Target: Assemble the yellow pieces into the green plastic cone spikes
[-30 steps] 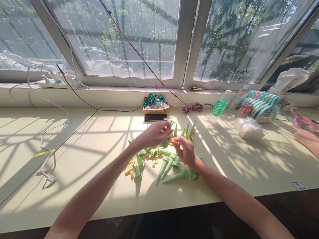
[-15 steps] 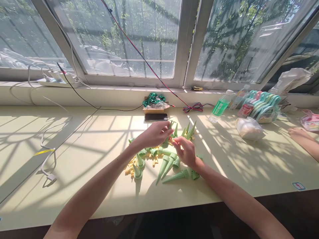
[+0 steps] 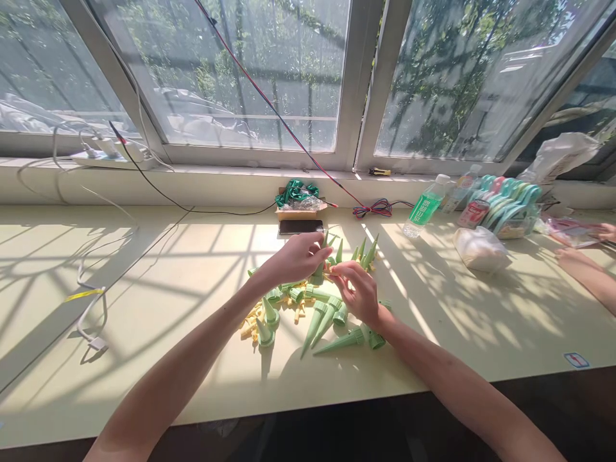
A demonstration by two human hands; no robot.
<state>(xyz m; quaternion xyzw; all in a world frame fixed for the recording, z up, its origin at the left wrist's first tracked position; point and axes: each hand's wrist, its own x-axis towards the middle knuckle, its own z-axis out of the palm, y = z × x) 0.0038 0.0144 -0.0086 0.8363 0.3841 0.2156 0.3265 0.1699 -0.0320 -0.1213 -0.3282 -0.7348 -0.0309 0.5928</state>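
My left hand (image 3: 304,256) is closed on a green plastic spike (image 3: 317,276), its pointed end up. Close beside it, my right hand (image 3: 359,292) pinches a small yellow plastic piece (image 3: 328,270) against the side of the spike; fingers partly hide the contact. Below the hands lie several loose green spikes (image 3: 330,316) with ribbed caps. Two more green cones (image 3: 265,332) stand upright at the left, by a pile of small yellow pieces (image 3: 249,324). Behind my right hand, several spikes (image 3: 369,251) stand point up in a group.
A black phone (image 3: 301,226) and a small box (image 3: 299,215) of green material lie behind the work. To the right stand a green-labelled bottle (image 3: 426,206), a wrapped white bundle (image 3: 481,249) and a can (image 3: 474,213). Another person's hand (image 3: 572,256) is at far right. A cable (image 3: 94,314) trails at left.
My right hand has shifted slightly left, bringing the yellow piece up to the green spike. At far right, the other person's hands and a pink item have moved.
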